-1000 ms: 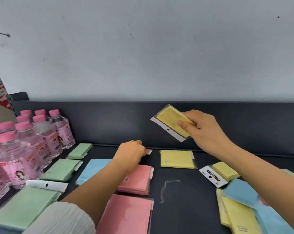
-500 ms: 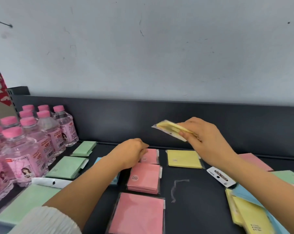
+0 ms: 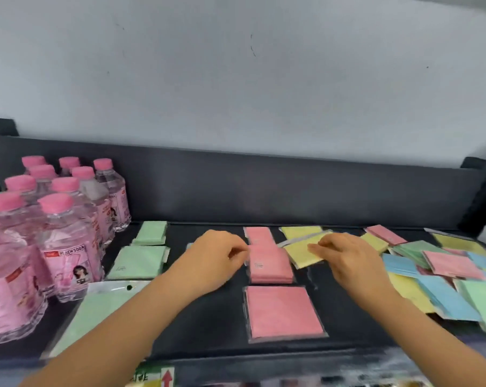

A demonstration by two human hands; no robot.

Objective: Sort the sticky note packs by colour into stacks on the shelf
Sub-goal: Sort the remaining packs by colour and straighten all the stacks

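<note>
Sticky note packs: spread over a dark shelf (image 3: 264, 191), sorted at left and centre, mixed at right.
Bottles (image 3: 66, 247): clear with pink caps and pink labels, clustered at the left end.
Unsorted heap (image 3: 445, 275): blue, green, pink and yellow packs overlapping at the right end.
Large green pack (image 3: 96, 311): front left, partly under the left forearm.
Large pink pack (image 3: 283, 311): flat at front centre.
Left hand (image 3: 216, 255): fingers curled, tips at the left edge of the pink stack (image 3: 269, 263); blur hides whether it pinches the stack.
Right hand (image 3: 347, 261): holds the yellow pack (image 3: 300, 252), fingers laid across its top, thumb hidden.
Yellow pack: askew just right of the pink stack, overlapping the rear yellow pack (image 3: 300, 231).
Green packs: one mid-left (image 3: 138, 261), a smaller one behind it (image 3: 152, 233).
Small pink pack (image 3: 260, 234): behind the pink stack, touching it.
</note>
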